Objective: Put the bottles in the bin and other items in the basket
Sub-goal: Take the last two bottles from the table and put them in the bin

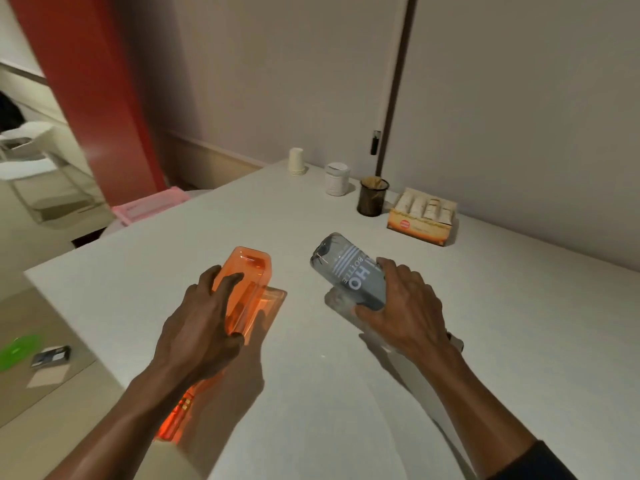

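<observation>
The orange bottle (247, 271) is over the near left part of the table (311, 410). It lies tilted with its square base pointing away from the person. Its other end runs back under the wrist toward the table's near edge. The left hand (204, 327) grips it from above, fingers curled over the top face and thumb on the near side. An orange glow falls on the table just beside the bottle.

The grey bottle (346, 268) is over the middle of the table, also tilted with its base pointing away, and white lettering runs along its side. The right hand (405, 306) holds it around the lower body, with the fingers wrapped over it and the thumb underneath. A faint shadow lies on the table below it. I cannot tell whether either bottle touches the table.

A pink basket (152, 204) shows past the table's far left edge and sits lower than the tabletop.

Four things stand along the table's far edge, by the wall:
- a stack of paper cups (296, 161)
- a white jar (337, 179)
- a dark holder (372, 197) with sticks in it
- an open box (422, 216) of pale packets

A red pillar (97, 98) rises beyond the table's far left corner. On the floor left of the table lie a green thing (19, 351) and a small dark item (52, 356), both blurred.
</observation>
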